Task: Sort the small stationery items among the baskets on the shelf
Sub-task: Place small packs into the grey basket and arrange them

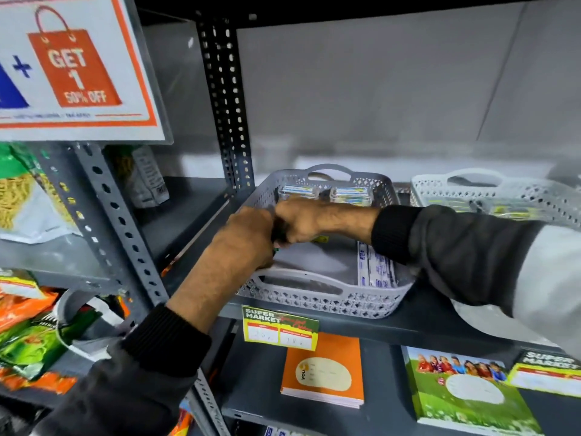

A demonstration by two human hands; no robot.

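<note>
Both hands' [270, 229] grip clenched together on something dark over grey basket [317, 294].

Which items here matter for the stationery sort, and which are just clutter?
Job:
grey basket
white basket
small boxes at the grey basket's back
flat packet at its right
left hand
right hand

Clutter:
promo sign
snack packets
orange notebook
green notebook
price tag

Left hand [248, 234] and right hand [301, 220] touching, fingers curled, both forearms extended forward, dark sleeves
</note>
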